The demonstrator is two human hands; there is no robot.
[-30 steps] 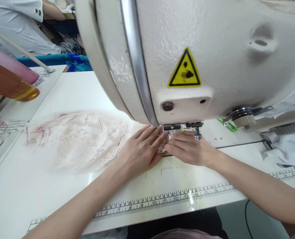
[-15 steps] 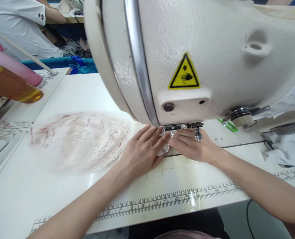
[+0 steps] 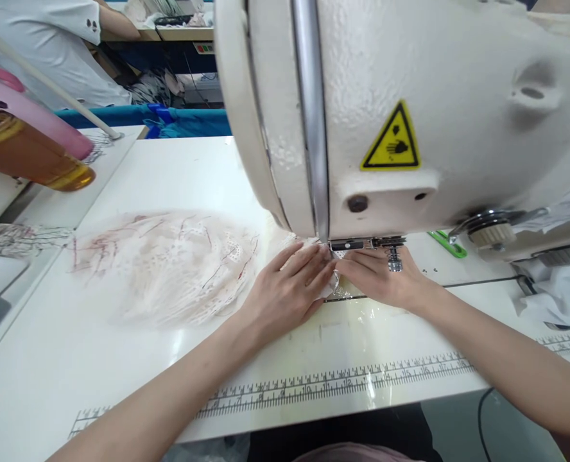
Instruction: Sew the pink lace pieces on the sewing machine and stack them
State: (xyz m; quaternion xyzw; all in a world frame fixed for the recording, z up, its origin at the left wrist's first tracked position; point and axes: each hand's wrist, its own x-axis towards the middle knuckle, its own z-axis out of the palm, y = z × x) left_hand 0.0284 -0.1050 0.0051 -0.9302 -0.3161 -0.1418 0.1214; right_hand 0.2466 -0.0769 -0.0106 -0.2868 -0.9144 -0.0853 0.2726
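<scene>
My left hand (image 3: 285,292) lies flat on a piece of white lace fabric (image 3: 169,266) with red thread marks, fingers stretched toward the needle area. My right hand (image 3: 381,279) rests opposite it, fingers extended and pressing the fabric's edge under the presser foot (image 3: 393,256) of the cream sewing machine (image 3: 410,109). The fingertips of both hands nearly meet below the machine head. Most of the lace spreads out to the left on the white table (image 3: 121,359).
A ruler strip (image 3: 323,385) runs along the table's front edge. An amber and pink bottle (image 3: 29,147) lies at the left. A green tool (image 3: 446,244) sits behind the machine. Another person in a white shirt (image 3: 49,45) is at the back left. White cloth (image 3: 559,298) is piled at right.
The view has shifted, so everything sits further right in the frame. Both hands stay flat on the lace at the presser foot; the fabric bunches slightly more between the fingertips.
</scene>
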